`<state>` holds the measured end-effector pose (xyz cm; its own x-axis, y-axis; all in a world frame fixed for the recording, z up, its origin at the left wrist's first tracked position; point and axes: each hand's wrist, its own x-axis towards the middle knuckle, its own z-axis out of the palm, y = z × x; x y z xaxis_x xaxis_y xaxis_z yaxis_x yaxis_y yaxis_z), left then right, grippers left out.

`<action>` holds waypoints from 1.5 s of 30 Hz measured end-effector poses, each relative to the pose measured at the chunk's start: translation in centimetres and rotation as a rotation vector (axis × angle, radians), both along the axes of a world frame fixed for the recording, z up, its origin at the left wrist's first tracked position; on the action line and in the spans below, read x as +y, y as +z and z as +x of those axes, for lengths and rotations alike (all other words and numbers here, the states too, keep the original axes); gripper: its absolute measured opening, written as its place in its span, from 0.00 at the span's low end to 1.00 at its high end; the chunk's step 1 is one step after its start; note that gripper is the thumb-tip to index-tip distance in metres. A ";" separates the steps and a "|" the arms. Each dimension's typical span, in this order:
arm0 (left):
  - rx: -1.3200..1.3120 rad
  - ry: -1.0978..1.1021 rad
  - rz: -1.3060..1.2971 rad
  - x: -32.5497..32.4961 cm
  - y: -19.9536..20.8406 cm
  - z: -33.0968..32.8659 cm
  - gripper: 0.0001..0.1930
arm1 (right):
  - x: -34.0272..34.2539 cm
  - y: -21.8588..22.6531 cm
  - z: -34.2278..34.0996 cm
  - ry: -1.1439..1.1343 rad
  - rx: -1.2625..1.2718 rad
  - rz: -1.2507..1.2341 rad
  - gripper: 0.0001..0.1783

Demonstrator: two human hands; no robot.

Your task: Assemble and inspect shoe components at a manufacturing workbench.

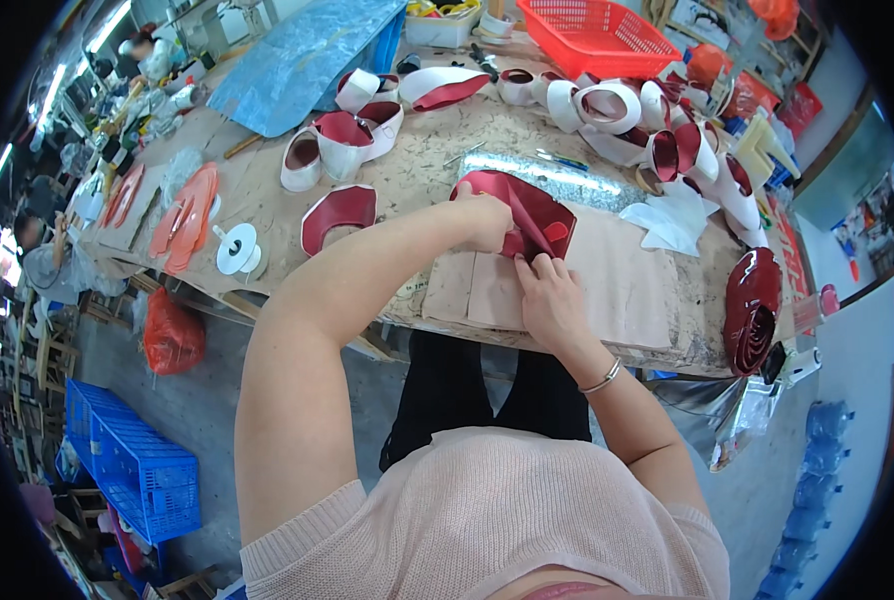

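Note:
A dark red shoe upper with a shiny lining is bent over a pale beige sheet at the table's front edge. My left hand is closed on its left side, fingers curled into the folded part. From below, my right hand pinches the lower edge, its fingertips close together beside the left hand. The inner fold of the upper is partly covered by my left hand. Left of my hands lies another red and white upper, apart from them.
White and red shoe uppers line the table's back and right. A red basket, a blue sheet, a white spool, orange-red flat pieces and a dark red roll surround the work. A blue crate stands on the floor.

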<state>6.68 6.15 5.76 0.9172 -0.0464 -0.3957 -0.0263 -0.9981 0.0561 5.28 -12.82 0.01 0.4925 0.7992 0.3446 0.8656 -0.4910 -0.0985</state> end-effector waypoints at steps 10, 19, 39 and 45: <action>-0.031 0.015 0.154 -1.5 -0.1 0.7 0.13 | 2.6 -1.2 -0.4 0.080 -0.116 0.105 0.17; -0.127 -0.365 0.128 2.4 1.1 -0.3 0.13 | 2.8 -1.3 0.2 0.080 0.050 0.146 0.19; -0.155 -0.403 0.218 3.6 1.0 0.3 0.09 | 4.6 -1.8 -0.7 0.053 -0.006 0.177 0.24; -0.412 -0.735 0.321 4.9 0.9 -1.3 0.04 | 4.7 -1.7 -0.9 0.021 -0.009 0.137 0.23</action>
